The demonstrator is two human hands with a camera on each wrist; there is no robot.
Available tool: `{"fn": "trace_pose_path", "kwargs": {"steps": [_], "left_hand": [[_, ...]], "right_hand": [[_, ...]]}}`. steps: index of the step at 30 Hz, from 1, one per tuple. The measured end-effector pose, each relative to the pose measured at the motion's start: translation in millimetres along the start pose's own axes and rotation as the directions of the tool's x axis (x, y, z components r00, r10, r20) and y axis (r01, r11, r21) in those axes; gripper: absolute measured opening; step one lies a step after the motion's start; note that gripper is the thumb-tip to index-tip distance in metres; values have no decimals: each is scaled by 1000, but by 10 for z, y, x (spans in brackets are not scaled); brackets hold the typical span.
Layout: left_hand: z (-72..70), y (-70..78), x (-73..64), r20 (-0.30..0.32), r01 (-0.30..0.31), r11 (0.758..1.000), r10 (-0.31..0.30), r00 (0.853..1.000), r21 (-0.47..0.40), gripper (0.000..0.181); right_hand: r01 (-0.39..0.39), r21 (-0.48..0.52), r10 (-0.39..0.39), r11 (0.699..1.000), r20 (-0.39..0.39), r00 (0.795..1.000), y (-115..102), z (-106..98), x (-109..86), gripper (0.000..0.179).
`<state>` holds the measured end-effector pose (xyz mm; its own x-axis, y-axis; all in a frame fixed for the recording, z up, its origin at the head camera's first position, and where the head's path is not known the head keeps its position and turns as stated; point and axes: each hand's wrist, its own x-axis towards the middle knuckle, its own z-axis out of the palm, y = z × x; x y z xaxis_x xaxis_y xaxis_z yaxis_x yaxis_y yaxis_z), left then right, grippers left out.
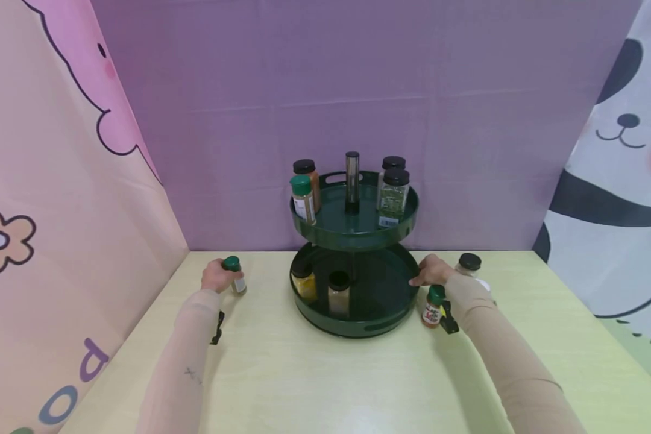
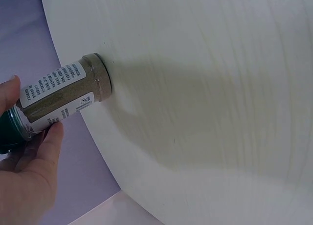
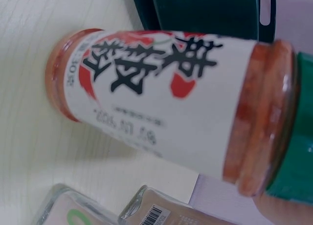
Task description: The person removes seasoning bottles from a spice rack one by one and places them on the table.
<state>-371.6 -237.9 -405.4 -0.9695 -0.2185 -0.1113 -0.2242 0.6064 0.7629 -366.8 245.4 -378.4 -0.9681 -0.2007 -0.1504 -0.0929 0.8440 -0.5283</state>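
Note:
My left hand (image 1: 220, 276) holds a spice jar (image 2: 61, 90) by its green-lidded end, at the left of the table. Brown powder fills the jar, and its base is at or close to the tabletop. Toward the right, my right hand (image 1: 435, 270) grips the rim of the lower tier of a dark green two-tier spice rack (image 1: 382, 289), thumb over the edge. Just below that hand stands a green-lidded jar of red powder (image 1: 431, 312), which fills much of the right wrist view. Only a bit of a finger (image 3: 283, 210) shows there.
The upper tier (image 1: 331, 235) carries several jars, among them a green-flake jar (image 1: 393, 202) and a green-lidded jar (image 1: 304, 202). A yellow jar (image 1: 305, 284) and a beige jar (image 1: 339, 296) sit on the lower tier. A black-lidded jar (image 1: 469, 264) stands behind my right wrist.

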Motion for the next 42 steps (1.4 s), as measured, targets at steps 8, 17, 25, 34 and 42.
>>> {"fn": "trace_pose_path", "kwargs": {"steps": [8, 17, 25, 34, 42], "left_hand": [[-7, -11, -31, -2, -14, 1000, 14, 1000, 22, 63], [-14, -21, 0, -11, -4, 1000, 4, 1000, 14, 68], [2, -53, 41, 18, -1, 1000, 1, 1000, -1, 72], [-39, 36, -16, 7, -24, 999, 24, 1000, -35, 71], [-114, 140, -82, 6, -91, 994, 92, 996, -56, 69]], "right_hand": [[-7, 19, 7, 1000, -3, 1000, 2, 21, 1, 55], [-2, 7, 2, 1000, -17, 1000, -7, 10, -20, 38], [-6, 16, 6, 1000, -7, 1000, 197, 57, 193, 39], [35, 7, -35, 999, 8, 999, 743, 169, 699, 62], [20, 2, -20, 1000, -9, 1000, 32, 1, 30, 33]]}}
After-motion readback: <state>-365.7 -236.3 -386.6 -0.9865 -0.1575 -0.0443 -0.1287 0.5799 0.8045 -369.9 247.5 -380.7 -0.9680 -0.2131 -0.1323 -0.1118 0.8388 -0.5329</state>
